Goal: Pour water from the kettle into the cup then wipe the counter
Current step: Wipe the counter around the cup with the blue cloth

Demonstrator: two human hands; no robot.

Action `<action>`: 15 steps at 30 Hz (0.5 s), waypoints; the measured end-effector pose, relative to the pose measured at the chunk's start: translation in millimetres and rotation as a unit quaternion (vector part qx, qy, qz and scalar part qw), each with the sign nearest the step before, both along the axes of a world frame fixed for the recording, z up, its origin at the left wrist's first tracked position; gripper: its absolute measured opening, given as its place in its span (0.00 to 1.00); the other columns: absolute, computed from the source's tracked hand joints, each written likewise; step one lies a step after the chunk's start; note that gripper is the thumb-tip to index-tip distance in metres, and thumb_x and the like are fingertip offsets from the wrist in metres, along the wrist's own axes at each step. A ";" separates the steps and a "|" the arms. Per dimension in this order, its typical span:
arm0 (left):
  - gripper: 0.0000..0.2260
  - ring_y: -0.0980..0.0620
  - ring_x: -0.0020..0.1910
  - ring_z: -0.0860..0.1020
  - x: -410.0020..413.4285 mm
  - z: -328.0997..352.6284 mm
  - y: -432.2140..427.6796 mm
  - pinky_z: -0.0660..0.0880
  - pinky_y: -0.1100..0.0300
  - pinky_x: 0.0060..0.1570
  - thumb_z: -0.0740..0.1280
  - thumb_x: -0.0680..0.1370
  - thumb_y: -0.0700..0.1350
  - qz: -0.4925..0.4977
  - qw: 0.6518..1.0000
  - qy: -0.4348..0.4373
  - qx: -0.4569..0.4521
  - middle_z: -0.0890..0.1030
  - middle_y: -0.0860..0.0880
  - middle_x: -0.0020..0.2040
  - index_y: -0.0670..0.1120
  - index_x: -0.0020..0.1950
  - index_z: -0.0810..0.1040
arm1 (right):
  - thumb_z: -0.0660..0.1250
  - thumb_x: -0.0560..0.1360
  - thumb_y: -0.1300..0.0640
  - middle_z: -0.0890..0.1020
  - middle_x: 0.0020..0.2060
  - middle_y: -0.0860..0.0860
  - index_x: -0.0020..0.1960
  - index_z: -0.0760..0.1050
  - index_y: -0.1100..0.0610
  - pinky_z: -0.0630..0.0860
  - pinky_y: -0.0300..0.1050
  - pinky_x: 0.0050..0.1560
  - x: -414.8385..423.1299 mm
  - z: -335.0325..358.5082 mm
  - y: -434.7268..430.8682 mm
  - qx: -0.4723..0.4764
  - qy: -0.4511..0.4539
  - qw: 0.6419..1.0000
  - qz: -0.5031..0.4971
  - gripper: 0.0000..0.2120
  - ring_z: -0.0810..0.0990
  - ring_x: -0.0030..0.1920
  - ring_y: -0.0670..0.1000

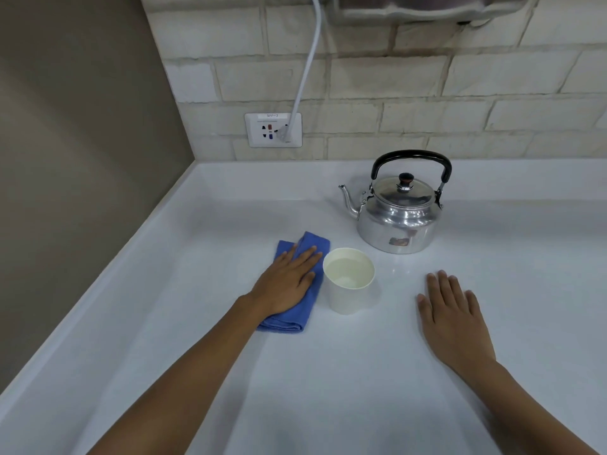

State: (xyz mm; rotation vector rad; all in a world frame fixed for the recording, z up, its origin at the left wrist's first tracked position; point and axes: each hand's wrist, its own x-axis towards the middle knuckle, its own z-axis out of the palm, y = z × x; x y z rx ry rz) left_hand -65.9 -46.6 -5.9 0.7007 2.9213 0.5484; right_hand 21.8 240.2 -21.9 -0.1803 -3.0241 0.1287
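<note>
Presently, item by item, nearest first:

Right hand [453, 318]: palm down, fingers spread and flat on the bare white counter [328, 389], gripping nothing; forearm enters from the lower right. Probably parked there as a brace, clear of the work.

Left hand [285, 284]: palm down, fingers extended and slightly apart, pressed flat on the blue cloth [289, 310]. No clamp; the cloth is held by downward pressure only, the pose suited to sliding it over the surface. Forearm reaches in from the lower left, wrist straight.

Blue cloth: folded microfibre pad, lying on the counter just left of the cup, its near edge showing below the wrist, its far corner past the fingertips.

Paper cup [348, 280]: white, upright, holding clear water to a fair depth. The left fingertips lie just beside its rim; whether they touch cannot be told. Pouring judged done. A careless sweep of the cloth could knock it.

Kettle [399, 208]: polished metal, lid on, black handle upright, spout pointing left. Stands beyond and right of the cup, apart from it, untouched by either hand; set back, apparently to leave room for wiping.

Wall socket [273, 130]: on the brick-pattern backsplash, a white cable [307, 70] plugged in and running upward
</note>
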 end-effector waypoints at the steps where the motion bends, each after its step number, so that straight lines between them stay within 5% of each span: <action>1: 0.22 0.57 0.75 0.43 -2.8 1.2 1.5 0.43 0.58 0.74 0.48 0.82 0.52 -0.031 1.000 0.000 0.004 0.49 0.58 0.77 0.56 0.75 0.50 | 0.11 0.61 0.39 0.52 0.76 0.58 0.75 0.47 0.59 0.50 0.54 0.75 0.0 -0.2 0.0 0.002 -0.001 1.000 0.001 0.52 0.50 0.76 0.57; 4: 0.21 0.58 0.75 0.46 -14.5 5.1 4.9 0.46 0.60 0.73 0.49 0.82 0.53 -0.075 0.997 0.004 0.004 0.51 0.59 0.77 0.57 0.75 0.51 | 0.13 0.63 0.39 0.51 0.76 0.57 0.75 0.46 0.58 0.49 0.53 0.75 0.7 1.3 -0.1 0.002 -0.001 1.000 0.002 0.50 0.49 0.76 0.56; 10: 0.21 0.52 0.76 0.47 -40.5 3.9 17.4 0.45 0.56 0.74 0.49 0.82 0.50 -0.033 0.999 0.026 -0.023 0.50 0.54 0.78 0.53 0.76 0.50 | 0.36 0.79 0.47 0.47 0.77 0.54 0.75 0.42 0.56 0.47 0.53 0.77 2.0 4.6 -0.5 -0.014 -0.024 1.000 -0.008 0.27 0.45 0.77 0.53; 15: 0.22 0.50 0.77 0.47 -59.6 0.2 24.2 0.45 0.51 0.75 0.47 0.82 0.51 0.034 0.999 0.016 -0.024 0.50 0.52 0.78 0.53 0.76 0.50 | 0.32 0.76 0.43 0.46 0.77 0.53 0.75 0.40 0.55 0.44 0.51 0.76 3.0 6.6 -0.3 -0.021 -0.029 0.999 -0.005 0.31 0.44 0.77 0.52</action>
